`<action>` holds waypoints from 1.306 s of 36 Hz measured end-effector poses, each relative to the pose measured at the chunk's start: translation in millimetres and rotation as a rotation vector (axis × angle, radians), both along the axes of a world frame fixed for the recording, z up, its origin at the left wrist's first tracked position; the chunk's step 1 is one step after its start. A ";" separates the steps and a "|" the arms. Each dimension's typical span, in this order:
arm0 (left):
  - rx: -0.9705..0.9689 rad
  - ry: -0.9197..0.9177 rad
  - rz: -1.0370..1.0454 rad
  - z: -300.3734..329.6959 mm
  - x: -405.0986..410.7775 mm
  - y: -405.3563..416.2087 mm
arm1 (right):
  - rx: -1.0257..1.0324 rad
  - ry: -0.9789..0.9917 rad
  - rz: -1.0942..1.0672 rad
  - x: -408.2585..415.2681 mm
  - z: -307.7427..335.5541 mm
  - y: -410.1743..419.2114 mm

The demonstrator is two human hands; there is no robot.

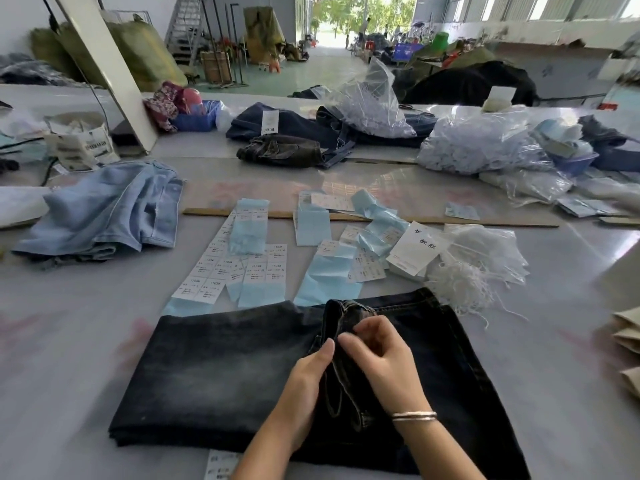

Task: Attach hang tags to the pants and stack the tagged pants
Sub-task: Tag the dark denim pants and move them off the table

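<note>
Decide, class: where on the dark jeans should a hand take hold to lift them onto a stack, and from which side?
Grip the dark jeans along the folded left edge, coming in from the left. They lie flat in neat layers there, so one pinch probably gathers them all. The raised waistband ridge under the left hand and right hand is bunched.

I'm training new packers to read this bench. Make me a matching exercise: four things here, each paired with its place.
Things:
1. dark jeans
2. light blue jeans
3. white strings
4. wooden ruler

Places:
A. far left of the table
B. under both hands
C. lying across the table beyond the tags
D. right of the tags

Pairs: 1-B, 2-A, 3-D, 4-C
</note>
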State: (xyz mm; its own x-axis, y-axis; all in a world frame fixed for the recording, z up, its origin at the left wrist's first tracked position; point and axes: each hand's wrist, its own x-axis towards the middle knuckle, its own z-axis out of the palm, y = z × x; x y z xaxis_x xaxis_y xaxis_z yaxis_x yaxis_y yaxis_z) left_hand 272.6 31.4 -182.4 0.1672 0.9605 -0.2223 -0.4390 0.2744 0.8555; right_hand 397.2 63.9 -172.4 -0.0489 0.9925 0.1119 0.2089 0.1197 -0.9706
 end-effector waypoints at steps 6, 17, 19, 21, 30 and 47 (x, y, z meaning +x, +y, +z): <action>-0.039 0.010 0.031 -6.4 -1.3 0.8 | 0.212 -0.411 -0.032 -5.4 2.1 -3.9; -0.065 0.053 0.031 -3.5 -2.0 1.1 | 0.181 -0.661 0.073 3.6 20.5 -5.6; -0.073 0.044 0.048 -4.9 -1.5 0.7 | 0.142 -0.597 0.040 10.4 20.4 -6.1; -0.068 0.041 0.087 -6.9 -1.7 1.0 | 0.088 -0.502 0.009 14.2 22.1 -9.2; 0.019 0.152 0.077 -17.0 -4.3 2.6 | 0.052 -0.552 0.044 14.9 24.7 -16.6; 0.023 0.137 -0.014 -13.2 -6.9 4.1 | -0.343 0.697 -0.156 36.9 -1.5 -15.3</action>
State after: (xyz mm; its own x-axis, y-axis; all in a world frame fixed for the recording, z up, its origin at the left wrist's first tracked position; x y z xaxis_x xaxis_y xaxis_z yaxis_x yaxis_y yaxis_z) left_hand 265.7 35.5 -195.5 0.1500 0.9635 -0.2216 -0.3140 0.2590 0.9134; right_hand 434.1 48.6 -173.9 0.0627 0.9667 -0.2483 -0.4712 -0.1907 -0.8612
